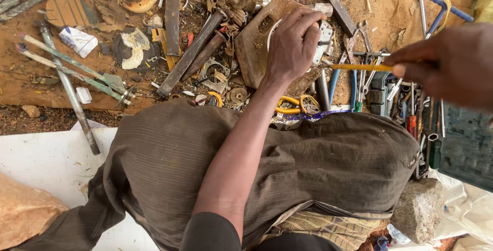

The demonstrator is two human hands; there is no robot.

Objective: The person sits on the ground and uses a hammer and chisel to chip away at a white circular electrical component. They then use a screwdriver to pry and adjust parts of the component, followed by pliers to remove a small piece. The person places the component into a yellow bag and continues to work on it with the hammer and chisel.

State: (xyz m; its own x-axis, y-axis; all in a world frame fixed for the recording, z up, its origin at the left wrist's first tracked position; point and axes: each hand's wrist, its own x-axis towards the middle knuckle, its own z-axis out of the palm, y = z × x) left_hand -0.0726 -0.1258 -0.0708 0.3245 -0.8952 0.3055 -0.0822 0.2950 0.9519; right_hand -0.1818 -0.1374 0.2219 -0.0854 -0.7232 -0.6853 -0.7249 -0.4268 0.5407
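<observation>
Yellow rod (359,68) in right hand (447,63) — left hand (292,45) grips metal part (323,38).

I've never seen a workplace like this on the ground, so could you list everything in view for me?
metal part: one, pale grey, on the sandy ground, under the left hand
rod: one, thin, yellow, pinched in the right hand
hammers: two, rusty brown, left of the metal part
pipe: one, grey, far left
scissors: one pair, yellow handles, by the knee
hand tools: many, mixed colours, in a heap at right
stone: one, grey, lower right
trousers: brown, centre
left hand: fingers closed on the metal part
right hand: holding the rod
</observation>
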